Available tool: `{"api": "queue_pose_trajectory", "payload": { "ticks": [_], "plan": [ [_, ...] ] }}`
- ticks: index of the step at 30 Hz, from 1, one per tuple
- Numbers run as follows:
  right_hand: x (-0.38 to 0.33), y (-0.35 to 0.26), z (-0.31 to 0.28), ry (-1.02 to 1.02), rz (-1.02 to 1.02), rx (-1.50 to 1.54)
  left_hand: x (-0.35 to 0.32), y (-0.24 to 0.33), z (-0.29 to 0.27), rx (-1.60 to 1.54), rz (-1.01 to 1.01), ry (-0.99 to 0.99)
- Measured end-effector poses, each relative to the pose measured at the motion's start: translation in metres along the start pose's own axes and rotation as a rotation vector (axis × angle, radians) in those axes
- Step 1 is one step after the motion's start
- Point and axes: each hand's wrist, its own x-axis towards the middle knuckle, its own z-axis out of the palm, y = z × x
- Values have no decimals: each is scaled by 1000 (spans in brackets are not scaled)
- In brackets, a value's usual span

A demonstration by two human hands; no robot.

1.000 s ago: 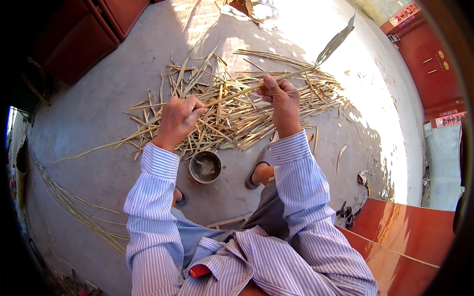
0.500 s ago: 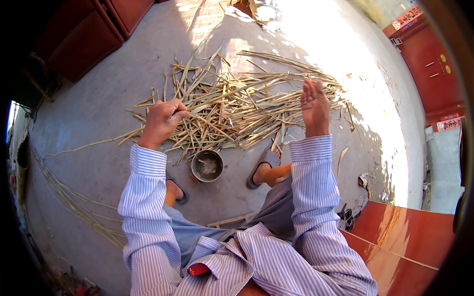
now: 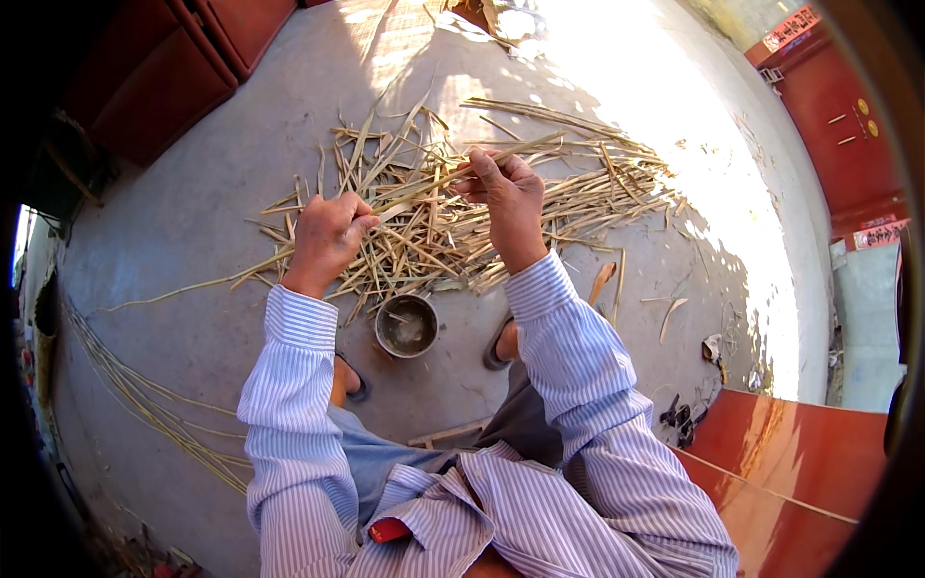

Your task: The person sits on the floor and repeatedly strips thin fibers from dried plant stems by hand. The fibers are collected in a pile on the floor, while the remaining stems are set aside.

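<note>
Partly sunlit grey floor [image 3: 193,217], red door [image 3: 833,106] at right

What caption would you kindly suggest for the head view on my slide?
Left hand and right hand hold a long stalk above a pile of dry stems.

Just right of the pot [image 3: 383,337], a strip of floor [image 3: 461,329] left room to pass; beyond it, the heap of stalks [image 3: 438,233] barred any low path, and a slippered foot [image 3: 359,380] stood near its left.

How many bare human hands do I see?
2: the left hand, closed around a long, thin, yellowish plant stalk, and the right hand, at that stalk farther right.
</note>
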Motion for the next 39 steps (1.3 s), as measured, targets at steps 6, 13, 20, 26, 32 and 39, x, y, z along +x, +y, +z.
{"api": "queue_pose_trajectory", "payload": {
  "ticks": [6, 13, 20, 26, 32, 39],
  "plan": [
    [10, 6, -13, 93, 84, -23, -1, 10, 6, 60, 83, 62],
    [9, 3, -15, -27, 85, 95, -1, 9, -11, -103, -77, 121],
    [4, -11, -6, -305, -81, 80, 0, -10, -36, -567, -292, -46],
    [3, -18, -9, -358, -94, 99, 4, -4, -56, -689, -428, -235],
    [7, -11, -15, -116, -126, 46, 0, -4, -25, -524, -290, -149],
    [10, -4, -11, 75, -44, 39, -3, 2, -8, -284, -225, -64]
  ]
}}
